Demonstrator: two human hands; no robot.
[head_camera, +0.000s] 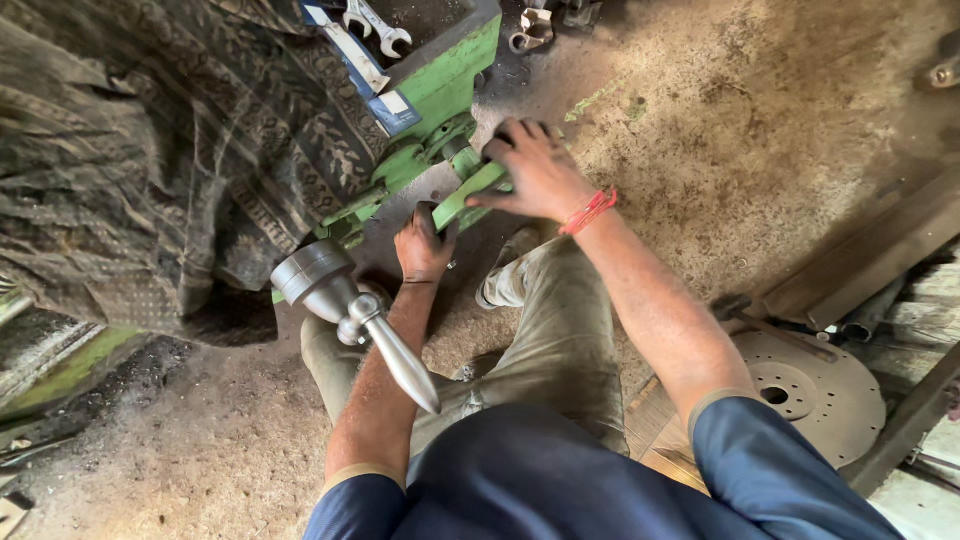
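- Nearest, a polished steel cone-tipped shaft (365, 320) juts from the machine toward the camera, crossing over the left forearm.
- To the right, a perforated metal disc (815, 385) lies on the floor among planks.
- The left hand (422, 245) is closed around the lower end of a green metal bar (470, 190).
- The right hand (535, 170), a red thread at its wrist, lies over the bar's upper end, fingers curled on it.
- Beyond, 2 wrenches (375, 25) rest on the green machine body (450, 70), partly draped by a patterned cloth (150, 150).
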